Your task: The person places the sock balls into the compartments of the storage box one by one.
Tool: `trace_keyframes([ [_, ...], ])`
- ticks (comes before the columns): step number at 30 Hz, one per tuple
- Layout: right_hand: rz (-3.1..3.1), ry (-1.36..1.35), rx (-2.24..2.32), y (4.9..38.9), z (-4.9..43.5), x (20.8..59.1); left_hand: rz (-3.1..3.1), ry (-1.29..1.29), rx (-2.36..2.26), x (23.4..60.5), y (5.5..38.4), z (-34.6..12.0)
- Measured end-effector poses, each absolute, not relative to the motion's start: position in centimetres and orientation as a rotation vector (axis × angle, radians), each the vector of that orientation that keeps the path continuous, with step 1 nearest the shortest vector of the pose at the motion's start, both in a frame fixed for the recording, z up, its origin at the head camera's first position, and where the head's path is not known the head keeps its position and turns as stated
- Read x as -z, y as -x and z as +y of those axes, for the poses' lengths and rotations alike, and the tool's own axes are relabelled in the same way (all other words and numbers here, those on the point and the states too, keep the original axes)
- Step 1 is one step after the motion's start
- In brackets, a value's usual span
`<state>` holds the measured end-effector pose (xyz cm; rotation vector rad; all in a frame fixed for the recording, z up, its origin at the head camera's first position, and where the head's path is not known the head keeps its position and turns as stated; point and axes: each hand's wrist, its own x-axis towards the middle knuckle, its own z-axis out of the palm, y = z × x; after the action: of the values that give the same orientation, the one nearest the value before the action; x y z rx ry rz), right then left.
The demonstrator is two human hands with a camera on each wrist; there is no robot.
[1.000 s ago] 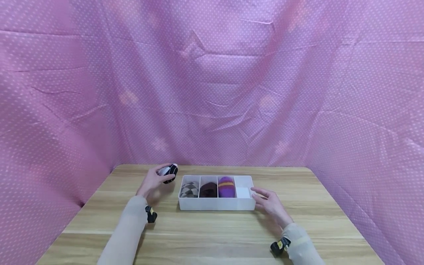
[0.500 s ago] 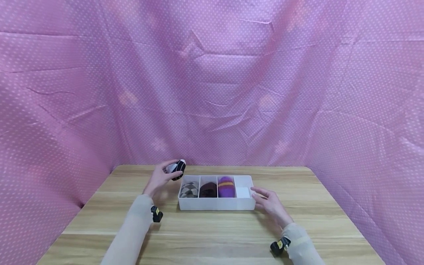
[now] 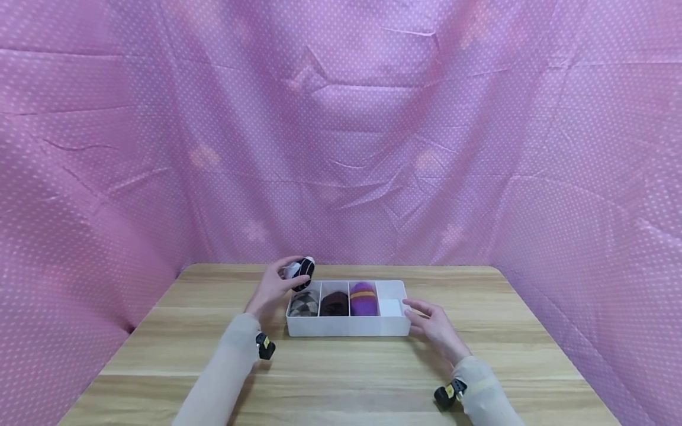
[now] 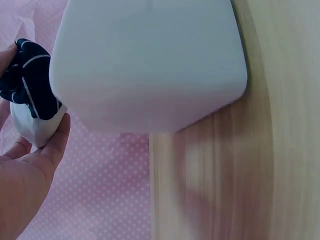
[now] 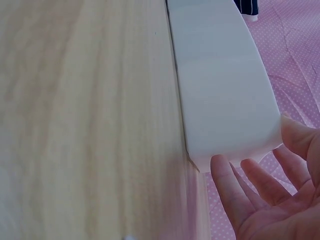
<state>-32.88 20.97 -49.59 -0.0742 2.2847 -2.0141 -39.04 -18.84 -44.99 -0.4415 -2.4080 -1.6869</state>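
My left hand (image 3: 274, 287) pinches a rolled pair of socks (image 3: 303, 275), black with thin white lines and a white part. It holds the roll above the back left corner of a long white divided box (image 3: 348, 326). From left to right, the box's compartments hold a grey-and-brown checked roll (image 3: 305, 305), a dark brown roll (image 3: 334, 304) and a purple roll with an orange band (image 3: 363, 299). Only white surfaces show in the rightmost compartment (image 3: 391, 290). My right hand (image 3: 434, 328) rests its fingertips (image 5: 220, 162) against the box's right end, the thumb up at the rim.
The box stands on a light wooden table (image 3: 341, 378), with bare wood in front of it and on both sides. A pink dotted cloth (image 3: 341, 148) hangs behind the table and along its sides. A small black camera (image 3: 264, 346) is strapped to the left wrist.
The left hand has carried the black-and-white rolled socks rightward and slightly up, from beside the box to over its left end. The right hand and the box have stayed in place.
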Motion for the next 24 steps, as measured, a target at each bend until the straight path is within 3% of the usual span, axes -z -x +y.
trace_keyframes([
  [24, 2.182, 0.124, 2.040, 32.7, 21.4, 49.7, -2.404, 0.472, 1.662, 44.0, 38.8, -12.4],
])
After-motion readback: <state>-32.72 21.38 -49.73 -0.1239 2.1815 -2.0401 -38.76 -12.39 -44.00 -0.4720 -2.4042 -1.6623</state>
